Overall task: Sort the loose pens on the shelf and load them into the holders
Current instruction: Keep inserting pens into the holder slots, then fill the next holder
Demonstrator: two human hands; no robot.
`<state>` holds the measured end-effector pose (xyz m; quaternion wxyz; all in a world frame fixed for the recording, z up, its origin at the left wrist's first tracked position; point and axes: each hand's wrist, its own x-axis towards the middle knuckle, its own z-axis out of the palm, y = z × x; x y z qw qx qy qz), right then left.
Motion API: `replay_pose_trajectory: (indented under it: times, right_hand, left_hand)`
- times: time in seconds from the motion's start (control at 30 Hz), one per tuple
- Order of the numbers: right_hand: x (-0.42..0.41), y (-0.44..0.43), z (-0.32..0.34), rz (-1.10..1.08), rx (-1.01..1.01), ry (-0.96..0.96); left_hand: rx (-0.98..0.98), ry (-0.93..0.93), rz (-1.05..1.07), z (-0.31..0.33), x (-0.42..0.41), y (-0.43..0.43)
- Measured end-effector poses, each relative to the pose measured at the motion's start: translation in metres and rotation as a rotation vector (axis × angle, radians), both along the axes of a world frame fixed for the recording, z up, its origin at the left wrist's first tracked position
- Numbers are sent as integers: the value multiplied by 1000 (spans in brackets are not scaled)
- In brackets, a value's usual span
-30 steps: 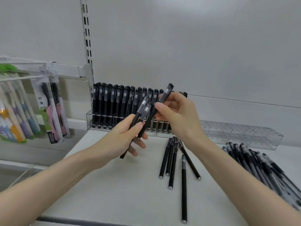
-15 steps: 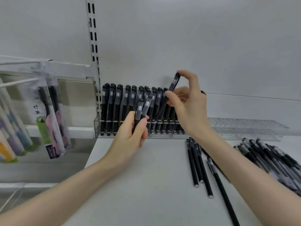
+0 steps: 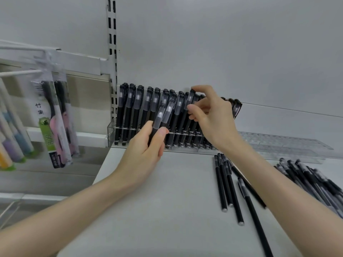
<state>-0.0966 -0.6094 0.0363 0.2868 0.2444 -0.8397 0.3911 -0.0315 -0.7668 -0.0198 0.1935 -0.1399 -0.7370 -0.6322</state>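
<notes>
Pinched at its cap between thumb and forefinger of the right hand [image 3: 213, 115], a pen [image 3: 189, 100] slants toward the far holder [image 3: 111, 131], where missing its slot could topple the racked pens [image 3: 130, 108]; the left hand [image 3: 144, 153] grips two spare pens [image 3: 165, 115] that might slip.

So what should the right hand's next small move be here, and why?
Probably push the pen that the right hand pinches by its cap down into the clear holder, then let go: the pen leans among the loaded row, its cap slightly above its neighbours, and the left hand holds two more pens waiting.
</notes>
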Motion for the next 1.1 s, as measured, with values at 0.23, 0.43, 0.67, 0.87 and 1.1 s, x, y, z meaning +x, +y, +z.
replay_pose_trajectory:
  times: [0.23, 0.43, 0.67, 0.87, 1.1]
  right_hand:
    - [-1, 3, 10, 17, 81, -76]
    - [0, 3, 2, -5, 170, -68]
    - [29, 2, -4, 232, -202, -195]
    - [33, -2, -11, 408, -428, -331]
    - [36, -6, -17, 429, -461, -374]
  left_hand:
    - [-57, -18, 57, -2, -1, 0]
    - [-75, -23, 74, -4, 0, 0]
    - [-54, 17, -28, -4, -1, 0]
    - [-45, 19, -68, -5, -1, 5]
    - [-60, -33, -112, -7, -1, 3]
